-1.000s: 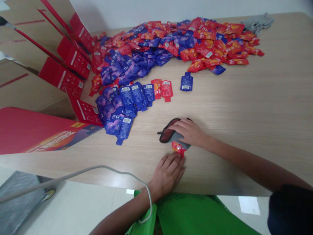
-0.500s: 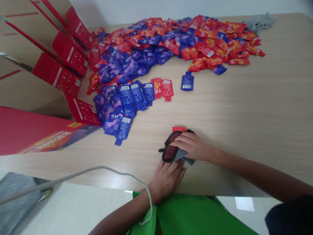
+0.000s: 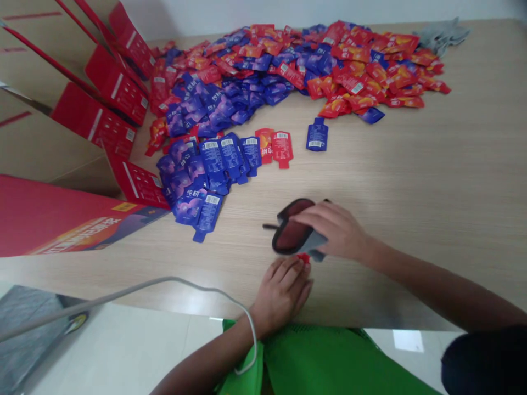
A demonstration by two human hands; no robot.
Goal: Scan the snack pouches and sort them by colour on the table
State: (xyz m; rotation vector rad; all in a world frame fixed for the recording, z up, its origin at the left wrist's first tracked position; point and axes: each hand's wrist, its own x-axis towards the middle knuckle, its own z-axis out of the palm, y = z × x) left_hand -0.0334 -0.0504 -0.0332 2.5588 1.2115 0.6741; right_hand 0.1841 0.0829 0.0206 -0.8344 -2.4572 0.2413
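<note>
My right hand (image 3: 340, 230) is closed on what look like sunglasses (image 3: 290, 233), with black rims and dark red lenses. Bunched beneath its fingers is a grey cloth (image 3: 315, 241). Just below, my left hand (image 3: 282, 291) rests on the table with its fingers together, curled over a red packet (image 3: 303, 258). Only a small red edge of that packet shows; hand and glasses hide the rest. A blue packet (image 3: 317, 135) lies alone beyond my hands, barcode side up.
A long heap of red and blue packets (image 3: 255, 71) runs along the back. Flat blue packets (image 3: 214, 164) overlap at left, beside two red ones (image 3: 282, 149). Open red cartons (image 3: 111, 99) stand at the left. A grey cable (image 3: 164, 280) crosses the front; grey gloves (image 3: 444, 37) lie at back right.
My right hand has moved the sunglasses and cloth away from me, off my left fingers. A red edge now shows at my left fingertips; the red piece beyond the glasses is hidden.
</note>
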